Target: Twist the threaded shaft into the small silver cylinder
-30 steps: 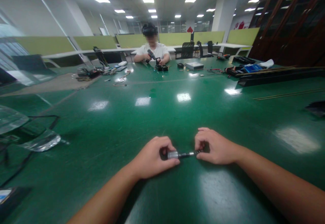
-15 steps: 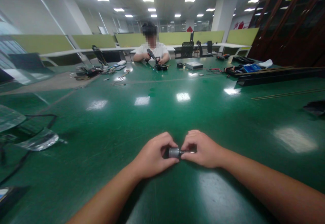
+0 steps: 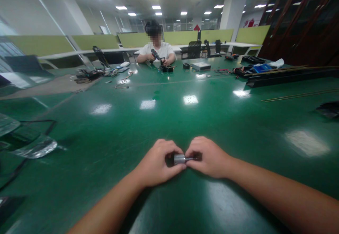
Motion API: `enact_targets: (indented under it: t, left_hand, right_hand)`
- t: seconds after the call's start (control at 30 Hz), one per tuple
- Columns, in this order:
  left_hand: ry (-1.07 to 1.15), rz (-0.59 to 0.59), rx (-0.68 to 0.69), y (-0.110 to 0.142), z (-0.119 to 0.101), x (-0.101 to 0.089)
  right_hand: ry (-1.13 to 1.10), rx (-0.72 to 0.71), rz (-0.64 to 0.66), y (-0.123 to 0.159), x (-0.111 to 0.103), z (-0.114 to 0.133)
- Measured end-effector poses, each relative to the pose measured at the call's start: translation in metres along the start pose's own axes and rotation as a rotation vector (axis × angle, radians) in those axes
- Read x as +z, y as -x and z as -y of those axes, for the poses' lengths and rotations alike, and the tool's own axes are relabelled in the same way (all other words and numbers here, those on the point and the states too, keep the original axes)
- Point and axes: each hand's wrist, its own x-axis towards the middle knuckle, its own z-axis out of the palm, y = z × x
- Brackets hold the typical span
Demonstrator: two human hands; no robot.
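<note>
My left hand is closed, with thumb and fingers gripping a short silver-grey metal cylinder. The cylinder lies sideways just above or on the green table; I cannot tell whether it touches. From its right end comes a thin, dark, ridged rod that looks like a screw shaft. My right hand is closed in a pinch around that rod, fingertips right up against the cylinder. Part of the rod is hidden by the right fingers.
Across the table a co-worker holds a power drill over a black part. Loose electronics lie at far left, a clear plastic piece nearer left. A black channel bar and thin rods lie right.
My right fingertips have come closer to the cylinder along the rod. The cylinder has turned a little, showing a brighter side. My left hand keeps its grip.
</note>
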Motion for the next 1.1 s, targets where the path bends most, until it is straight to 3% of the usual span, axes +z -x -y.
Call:
enact_targets:
  t: [0.57, 1.1]
  left_hand:
    - [0.016, 0.071, 0.039, 0.0006, 0.0029, 0.0004]
    - [0.025, 0.06, 0.048, 0.0025, 0.0056, 0.0016]
  right_hand:
    - [-0.045, 0.001, -0.02, 0.0014, -0.0011, -0.0001]
    - [-0.058, -0.021, -0.015, 0.0026, -0.0038, 0.0003]
